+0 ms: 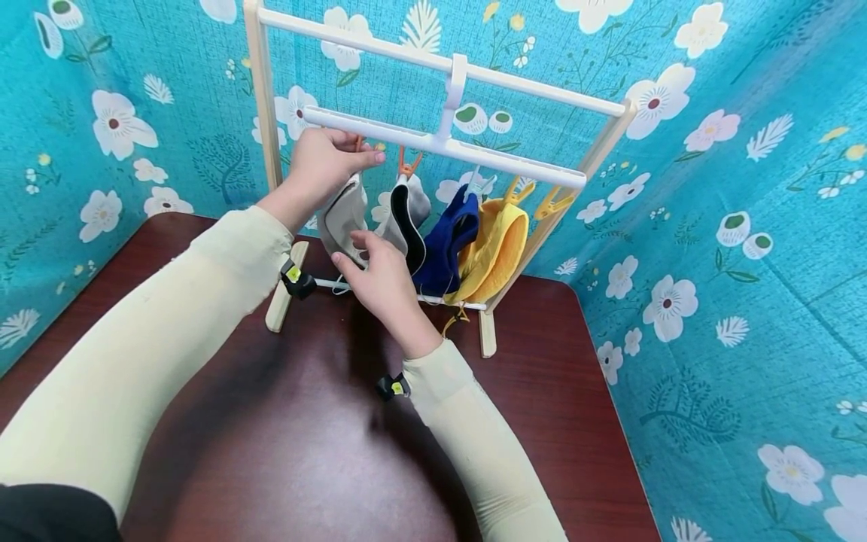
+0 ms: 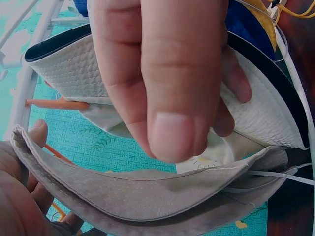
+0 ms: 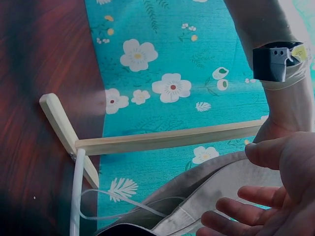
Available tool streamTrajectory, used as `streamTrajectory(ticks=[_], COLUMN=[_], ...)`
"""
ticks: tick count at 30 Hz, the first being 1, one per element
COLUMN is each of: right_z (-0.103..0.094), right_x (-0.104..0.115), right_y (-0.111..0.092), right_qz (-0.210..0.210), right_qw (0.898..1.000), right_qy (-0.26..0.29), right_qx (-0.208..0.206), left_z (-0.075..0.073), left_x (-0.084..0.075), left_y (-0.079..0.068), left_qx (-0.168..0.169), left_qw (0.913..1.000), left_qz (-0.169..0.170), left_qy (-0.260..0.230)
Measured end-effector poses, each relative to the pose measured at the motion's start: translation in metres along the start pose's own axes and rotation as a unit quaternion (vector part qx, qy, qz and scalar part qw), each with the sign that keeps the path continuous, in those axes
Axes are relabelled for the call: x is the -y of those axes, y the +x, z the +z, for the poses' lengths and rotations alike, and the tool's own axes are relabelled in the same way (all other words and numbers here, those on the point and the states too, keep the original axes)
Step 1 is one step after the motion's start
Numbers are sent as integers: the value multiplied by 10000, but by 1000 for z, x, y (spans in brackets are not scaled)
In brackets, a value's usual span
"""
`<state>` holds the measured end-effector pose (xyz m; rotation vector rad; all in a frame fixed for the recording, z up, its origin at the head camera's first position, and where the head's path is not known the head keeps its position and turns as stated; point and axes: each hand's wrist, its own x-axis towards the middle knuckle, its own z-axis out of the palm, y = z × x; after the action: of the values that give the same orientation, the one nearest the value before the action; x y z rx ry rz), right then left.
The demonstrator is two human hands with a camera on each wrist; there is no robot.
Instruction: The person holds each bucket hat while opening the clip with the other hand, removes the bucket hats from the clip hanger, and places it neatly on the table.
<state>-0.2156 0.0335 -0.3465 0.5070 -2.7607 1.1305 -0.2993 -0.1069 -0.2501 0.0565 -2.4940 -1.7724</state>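
At the left end of a white hanger (image 1: 521, 163), my left hand (image 1: 323, 167) pinches an orange clothespin (image 1: 358, 143) above a grey fabric hat (image 1: 344, 214). The left wrist view shows that hat's curved, stitched edge (image 2: 133, 196) beside the left fingers, with a thin pale cord (image 2: 283, 176) at its far end. My right hand (image 1: 382, 278) is spread in front of the hat's lower part, thumb and fingers apart. In the right wrist view its fingers (image 3: 236, 211) lie loosely over the grey cloth (image 3: 216, 187). Part of the hat is hidden behind this hand.
A light hat with black lining (image 1: 409, 218), a blue hat (image 1: 443, 241) and a yellow hat (image 1: 497, 252) hang alongside from clothespins. One yellow clothespin (image 1: 552, 203) hangs at the right end. The wooden rack (image 1: 263, 98) stands on a dark red table (image 1: 284, 444) before a flowered curtain (image 1: 711, 301).
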Motion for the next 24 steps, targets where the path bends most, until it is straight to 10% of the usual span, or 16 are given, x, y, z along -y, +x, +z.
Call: streamTrajectory(ticks=[24], right_z=[27], right_x=[-2], right_y=[18], right_qz=[464], right_qw=[9933], right_qy=[-957], right_qx=[-445], left_z=[11], left_x=[7], left_y=[-3], left_qx=[-309], left_qw=[9985], left_qz=[445], left_qy=[11])
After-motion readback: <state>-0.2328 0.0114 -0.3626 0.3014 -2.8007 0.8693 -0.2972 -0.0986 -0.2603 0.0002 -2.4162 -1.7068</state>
